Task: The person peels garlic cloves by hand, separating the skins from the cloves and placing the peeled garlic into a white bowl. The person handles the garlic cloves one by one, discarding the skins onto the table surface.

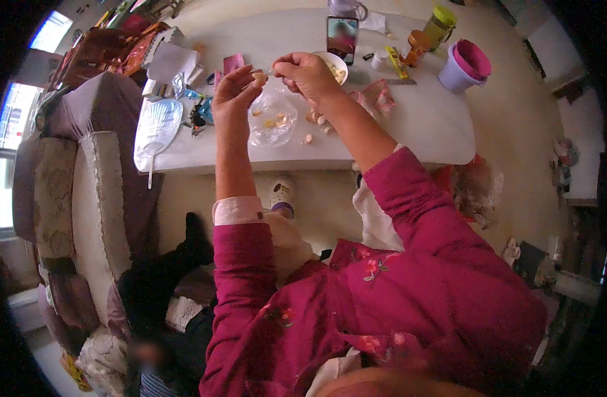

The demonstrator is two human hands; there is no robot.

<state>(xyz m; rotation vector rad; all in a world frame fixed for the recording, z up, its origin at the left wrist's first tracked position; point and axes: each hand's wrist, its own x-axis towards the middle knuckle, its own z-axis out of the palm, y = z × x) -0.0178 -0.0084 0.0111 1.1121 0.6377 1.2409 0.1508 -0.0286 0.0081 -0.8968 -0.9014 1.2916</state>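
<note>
Small piece held in fingertips above an open plastic bag

The left hand (234, 92) pinches a small pale piece (258, 79) between thumb and fingertips, raised over the far end of the table (419, 135). The right hand (305, 70) is just beside it, thumb and fingers pressed together; what lies between them, if anything, is too small to tell.

Risks, in this inspector's judgement: the piece is small and rounded, so a loose or uneven pinch could let it slip into the plastic bag (264, 137) below. The right forearm passes above the loose pieces (307, 139); a lowered arm could brush them toward the table's near edge. The bowl (346, 70) sits behind the right hand, where a careless knuckle could knock it.

Materials: the bag is thin, clear and crumpled, spread flat, with yellowish bits on it. The bowl is white, round and part filled with pale pieces. The loose pieces look rounded, some pinkish. The pink wrapper (377, 98) is creased and flimsy. The hand fan (161, 124) is pale, ribbed and broad, its handle overhanging the edge. The tabletop is smooth, pale, with rounded corners.
</note>
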